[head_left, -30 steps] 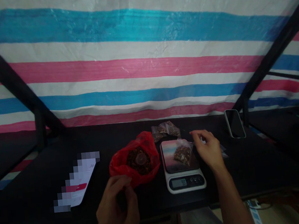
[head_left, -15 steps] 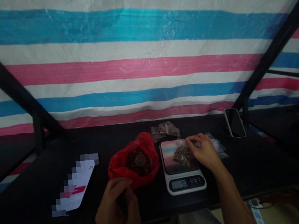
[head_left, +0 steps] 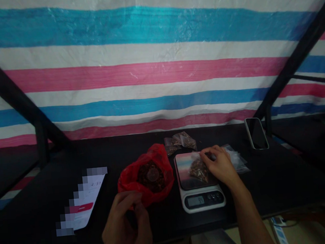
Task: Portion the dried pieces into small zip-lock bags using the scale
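My right hand [head_left: 219, 165] pinches the top edge of a small clear zip bag [head_left: 199, 169] holding brown, seed-like bits. This bag rests on the metal plate of a white kitchen scale [head_left: 189, 207], whose digits are too blurred to read. Left of the scale sits an open red plastic bag [head_left: 162, 163], filled with dark brown bits; a small clear round cup [head_left: 152, 175] lies on top of them. My left hand [head_left: 127, 225] is at the red bag's near edge, thumb and forefinger closed together. What is between those fingers, if anything, is hidden.
Several filled zip bags [head_left: 185, 141] lie behind the scale. Flat clear bags [head_left: 238, 161] lie to the right, partly behind my right hand. One phone [head_left: 257, 133] lies at the back right, another with a lit screen [head_left: 86, 204] at the left. Striped sheeting hangs behind the black table.
The scale display showed about 9.0 before; now its digits look different and are unclear. Both hands have stayed almost in place, with only a slight shift.
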A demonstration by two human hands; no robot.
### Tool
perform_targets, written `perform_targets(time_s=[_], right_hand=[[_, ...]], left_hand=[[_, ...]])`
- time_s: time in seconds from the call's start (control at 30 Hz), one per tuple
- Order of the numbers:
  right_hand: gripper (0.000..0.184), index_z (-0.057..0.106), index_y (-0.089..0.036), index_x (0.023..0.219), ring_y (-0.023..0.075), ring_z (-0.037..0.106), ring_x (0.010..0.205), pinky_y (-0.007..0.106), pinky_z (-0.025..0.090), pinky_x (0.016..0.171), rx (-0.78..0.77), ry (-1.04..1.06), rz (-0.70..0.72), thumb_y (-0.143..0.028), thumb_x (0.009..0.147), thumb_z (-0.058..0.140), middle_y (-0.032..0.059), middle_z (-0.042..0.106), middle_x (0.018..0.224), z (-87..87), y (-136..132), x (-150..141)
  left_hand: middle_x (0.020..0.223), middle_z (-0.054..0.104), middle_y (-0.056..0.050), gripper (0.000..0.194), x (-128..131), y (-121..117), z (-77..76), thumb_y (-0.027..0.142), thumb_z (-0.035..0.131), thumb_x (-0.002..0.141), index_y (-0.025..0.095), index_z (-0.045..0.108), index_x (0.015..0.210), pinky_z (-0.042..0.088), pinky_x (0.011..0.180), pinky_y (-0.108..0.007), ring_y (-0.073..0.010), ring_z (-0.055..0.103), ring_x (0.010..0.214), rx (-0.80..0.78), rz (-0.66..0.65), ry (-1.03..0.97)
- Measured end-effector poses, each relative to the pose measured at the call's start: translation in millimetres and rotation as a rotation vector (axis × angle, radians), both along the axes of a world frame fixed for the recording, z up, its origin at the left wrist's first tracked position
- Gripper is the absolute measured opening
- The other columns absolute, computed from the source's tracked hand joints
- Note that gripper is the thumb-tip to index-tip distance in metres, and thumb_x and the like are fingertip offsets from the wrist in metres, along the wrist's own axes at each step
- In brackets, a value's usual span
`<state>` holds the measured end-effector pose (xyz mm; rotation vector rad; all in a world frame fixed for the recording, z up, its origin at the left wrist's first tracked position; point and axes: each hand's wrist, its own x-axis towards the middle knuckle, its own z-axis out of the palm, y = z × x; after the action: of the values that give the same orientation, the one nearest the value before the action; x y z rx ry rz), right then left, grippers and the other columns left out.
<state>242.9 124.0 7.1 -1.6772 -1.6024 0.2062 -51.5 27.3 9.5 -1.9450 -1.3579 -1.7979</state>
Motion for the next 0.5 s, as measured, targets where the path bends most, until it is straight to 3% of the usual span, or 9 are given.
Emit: perform_targets(time_s=[0.1, 0.2, 0.3, 0.37, 0.43, 0.5], right_hand=[[0.026, 0.079, -0.025, 0.079, 0.0313, 0.063, 0.092, 0.049, 0.042, 0.094, -0.001, 0.026, 0.006, -0.045, 0.087, 0.064, 0.0088, 0.072, 0.088, 2.3, 0.4, -1.1], [0.023, 0.075, -0.024, 0.077, 0.0299, 0.064, 0.093, 0.047, 0.043, 0.095, 0.02, 0.066, 0.061, -0.042, 0.088, 0.064, 0.0076, 0.071, 0.086, 18.9, -5.7, -6.3], [0.018, 0.074, -0.025, 0.081, 0.0255, 0.064, 0.096, 0.041, 0.045, 0.093, 0.072, 0.253, 0.337, -0.036, 0.092, 0.065, 0.0048, 0.069, 0.092, 53.8, -24.8, -24.0], [0.016, 0.074, -0.025, 0.08, 0.0219, 0.065, 0.094, 0.035, 0.048, 0.088, -0.008, 0.36, 0.605, -0.031, 0.094, 0.069, 0.0028, 0.068, 0.094, 79.7, -42.1, -44.8], [0.014, 0.076, -0.026, 0.08, 0.0195, 0.066, 0.095, 0.032, 0.048, 0.089, -0.11, 0.386, 0.808, -0.024, 0.094, 0.073, 0.0007, 0.069, 0.093, 98.6, -56.9, -70.0], [0.015, 0.077, -0.027, 0.08, 0.0177, 0.067, 0.094, 0.03, 0.05, 0.085, -0.158, 0.432, 0.889, -0.021, 0.094, 0.075, -0.0005, 0.07, 0.095, 105.1, -63.4, -94.7]], left_hand=[[0.09, 0.064, 0.002, 0.027, -2.6, -0.6, -1.2, -0.001, 0.058, 0.091, 0.022, 0.063, 0.104, 0.054, 0.061, -0.016, -0.0089, 0.065, 0.074, -0.009, -0.02, -0.019], [0.088, 0.066, 0.001, 0.026, -1.2, -1.7, -1.7, 0.0, 0.06, 0.09, 0.022, 0.065, 0.103, 0.056, 0.063, -0.017, -0.0102, 0.067, 0.074, -0.005, -0.017, -0.01], [0.101, 0.073, -0.004, 0.026, 8.0, -6.0, 2.7, 0.009, 0.066, 0.091, 0.024, 0.068, 0.112, 0.064, 0.079, -0.027, -0.0176, 0.075, 0.091, -0.115, -0.061, -0.121], [0.122, 0.075, -0.009, 0.042, 16.8, -10.2, 7.1, 0.021, 0.075, 0.089, 0.027, 0.066, 0.129, 0.066, 0.093, -0.037, -0.0251, 0.075, 0.112, -0.295, -0.207, -0.224], [0.135, 0.074, -0.012, 0.06, 24.5, -13.1, 10.3, 0.032, 0.082, 0.084, 0.029, 0.063, 0.141, 0.066, 0.096, -0.042, -0.0304, 0.074, 0.12, -0.516, -0.433, -0.357], [0.125, 0.078, -0.012, 0.057, 27.6, -13.0, 11.5, 0.041, 0.084, 0.083, 0.026, 0.069, 0.136, 0.067, 0.088, -0.043, -0.0314, 0.077, 0.11, -0.729, -0.604, -0.526]])
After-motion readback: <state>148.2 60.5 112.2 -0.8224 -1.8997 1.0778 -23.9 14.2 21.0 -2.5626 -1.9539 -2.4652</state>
